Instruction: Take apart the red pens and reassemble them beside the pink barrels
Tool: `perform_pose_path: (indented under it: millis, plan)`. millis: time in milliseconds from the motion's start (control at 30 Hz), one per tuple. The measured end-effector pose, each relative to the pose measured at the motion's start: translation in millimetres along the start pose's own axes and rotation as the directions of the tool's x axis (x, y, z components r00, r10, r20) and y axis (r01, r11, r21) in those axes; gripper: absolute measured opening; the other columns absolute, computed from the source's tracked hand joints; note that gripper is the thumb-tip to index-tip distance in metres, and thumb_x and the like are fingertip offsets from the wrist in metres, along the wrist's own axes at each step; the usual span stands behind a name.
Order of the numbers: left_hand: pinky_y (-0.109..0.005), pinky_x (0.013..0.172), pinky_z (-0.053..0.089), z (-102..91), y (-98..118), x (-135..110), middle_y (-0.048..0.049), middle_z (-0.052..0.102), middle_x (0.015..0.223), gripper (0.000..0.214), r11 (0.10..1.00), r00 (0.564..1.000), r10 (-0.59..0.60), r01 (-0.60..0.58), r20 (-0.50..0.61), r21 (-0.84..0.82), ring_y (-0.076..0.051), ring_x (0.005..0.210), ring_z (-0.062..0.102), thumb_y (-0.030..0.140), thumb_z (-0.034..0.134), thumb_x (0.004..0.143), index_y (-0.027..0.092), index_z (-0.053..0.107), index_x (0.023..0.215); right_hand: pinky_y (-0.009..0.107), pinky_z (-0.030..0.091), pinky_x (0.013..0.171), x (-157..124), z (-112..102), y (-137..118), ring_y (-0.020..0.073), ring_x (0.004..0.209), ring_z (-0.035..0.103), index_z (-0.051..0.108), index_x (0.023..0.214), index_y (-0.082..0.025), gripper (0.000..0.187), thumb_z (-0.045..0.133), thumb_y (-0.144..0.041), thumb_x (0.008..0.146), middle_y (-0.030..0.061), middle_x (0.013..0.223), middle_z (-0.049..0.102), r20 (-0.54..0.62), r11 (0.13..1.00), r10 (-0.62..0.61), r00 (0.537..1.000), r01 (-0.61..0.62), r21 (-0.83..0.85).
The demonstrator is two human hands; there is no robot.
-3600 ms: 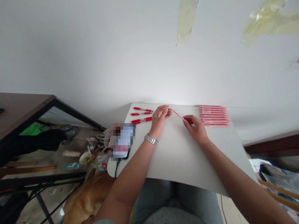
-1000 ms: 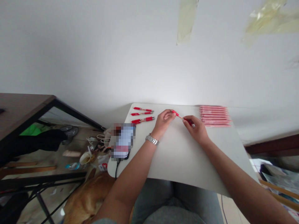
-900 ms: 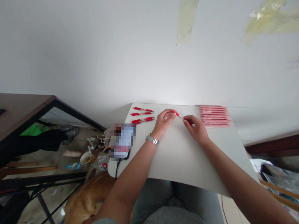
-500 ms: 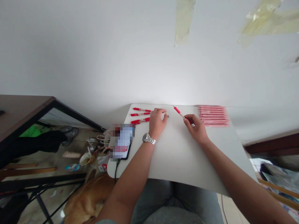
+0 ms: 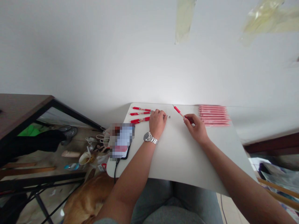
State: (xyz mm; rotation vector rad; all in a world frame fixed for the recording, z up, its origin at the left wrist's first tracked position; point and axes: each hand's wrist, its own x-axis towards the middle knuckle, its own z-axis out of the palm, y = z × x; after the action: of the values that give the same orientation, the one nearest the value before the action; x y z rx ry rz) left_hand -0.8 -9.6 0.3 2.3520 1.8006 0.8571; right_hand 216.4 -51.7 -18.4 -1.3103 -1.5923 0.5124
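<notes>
My right hand [image 5: 195,127] pinches the rear end of a red pen [image 5: 177,109], whose thin point aims up and left toward the wall. On the white table, my left hand [image 5: 158,122], with a metal wristwatch [image 5: 148,137], has its fingers curled together; what they hold, if anything, is too small to make out. A tiny grey piece [image 5: 169,117] lies just right of those fingertips. Several red pens [image 5: 140,114] lie left of my left hand, their right ends partly hidden by it. Beyond my right hand is a row of wrapped pink-red pens [image 5: 214,115].
A phone [image 5: 123,141] with a cable rests at the white table's [image 5: 177,155] left edge. The wall rises directly behind. A dark-framed desk [image 5: 28,109] stands left, with clutter and a brown dog [image 5: 93,199] on the floor.
My left thumb and forefinger were apart and have drawn together. The tiny grey piece by them now shows separate on the table. My right hand and its pen have hardly moved.
</notes>
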Motion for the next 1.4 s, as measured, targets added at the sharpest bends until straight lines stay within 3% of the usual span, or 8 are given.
perform_pose_path:
  millis: [233,433,633,833,1000,1167,1267,1400]
  plan:
    - [-0.043,0.093,0.045,-0.2,-0.4,-0.9,-0.0106,0.062,0.105,0.005,1.000,0.997,-0.006,0.005,-0.074,-0.019,-0.028,0.103,0.055,0.020,0.057,0.100,0.021,0.059,0.097,0.034,0.053,0.071,0.6,-0.6,0.2,0.0195,0.076,0.067,0.067,0.106,-0.022,0.034,0.059,-0.054,0.099,0.0057,0.090,0.074,0.005,1.000,0.010,1.000,-0.010,-0.011]
    - [-0.037,0.088,0.046,8.2,-2.4,2.7,-0.0072,0.063,0.100,0.006,0.939,0.991,-0.015,-0.032,-0.135,-0.344,-0.022,0.093,0.059,0.022,0.050,0.103,0.023,0.055,0.101,0.035,0.054,0.073,0.2,-0.5,0.6,0.0201,0.078,0.068,0.067,0.107,-0.022,0.034,0.059,-0.054,0.100,0.0061,0.091,0.074,0.017,1.000,0.018,1.000,-0.018,-0.012]
    - [-0.031,0.084,0.050,12.6,1.0,7.0,-0.0049,0.066,0.097,0.017,0.677,0.986,-0.137,0.025,-0.093,-0.736,-0.018,0.090,0.064,0.039,0.057,0.102,0.022,0.057,0.104,0.035,0.054,0.073,0.1,0.4,2.5,0.0204,0.079,0.068,0.067,0.108,-0.022,0.034,0.059,-0.053,0.100,0.0063,0.091,0.074,0.023,1.000,0.012,1.000,-0.012,0.000]
    - [-0.031,0.084,0.051,7.8,4.3,8.6,-0.0089,0.072,0.109,0.030,0.501,0.977,-0.206,0.050,-0.063,-0.864,-0.018,0.092,0.065,0.048,0.060,0.100,0.022,0.071,0.112,0.035,0.054,0.073,0.1,1.3,5.0,0.0207,0.079,0.068,0.067,0.109,-0.022,0.033,0.059,-0.053,0.100,0.0066,0.093,0.074,0.038,1.000,0.014,0.999,-0.014,0.003]
    - [-0.028,0.081,0.052,13.4,7.4,11.4,-0.0067,0.073,0.103,0.031,0.143,0.921,-0.381,0.145,0.081,-0.979,-0.014,0.087,0.066,0.048,0.076,0.089,0.022,0.071,0.105,0.034,0.053,0.070,-0.6,0.6,2.5,0.0201,0.076,0.067,0.067,0.109,-0.022,0.033,0.058,-0.052,0.100,0.0061,0.091,0.073,0.058,1.000,0.002,0.998,0.000,-0.030]
    - [-0.025,0.085,0.053,9.5,12.7,13.5,-0.0045,0.072,0.103,0.032,-0.154,0.879,-0.417,0.181,0.230,-0.971,-0.009,0.084,0.066,0.043,0.086,0.081,0.021,0.072,0.099,0.034,0.053,0.070,-1.2,-0.5,-0.2,0.0199,0.076,0.067,0.068,0.108,-0.022,0.032,0.058,-0.051,0.100,0.0057,0.089,0.073,0.080,0.999,-0.014,0.997,0.017,-0.040]
    - [-0.024,0.087,0.053,5.5,15.0,13.5,-0.0041,0.072,0.104,0.030,-0.234,0.874,-0.402,0.189,0.272,-0.954,-0.009,0.085,0.066,0.038,0.087,0.079,0.020,0.073,0.099,0.034,0.052,0.071,-1.2,-1.0,-0.3,0.0197,0.075,0.066,0.068,0.108,-0.022,0.031,0.059,-0.051,0.100,0.0057,0.089,0.073,0.092,0.998,-0.028,0.995,0.033,-0.050]
    - [-0.023,0.086,0.053,3.9,17.1,13.1,-0.0030,0.072,0.100,0.032,-0.267,0.879,-0.382,0.190,0.284,-0.945,-0.008,0.084,0.066,0.035,0.089,0.076,0.019,0.074,0.099,0.034,0.052,0.070,-1.0,-1.4,-0.7,0.0191,0.074,0.065,0.069,0.107,-0.022,0.032,0.058,-0.052,0.101,0.0057,0.089,0.072,0.099,0.997,-0.041,0.994,0.047,-0.060]
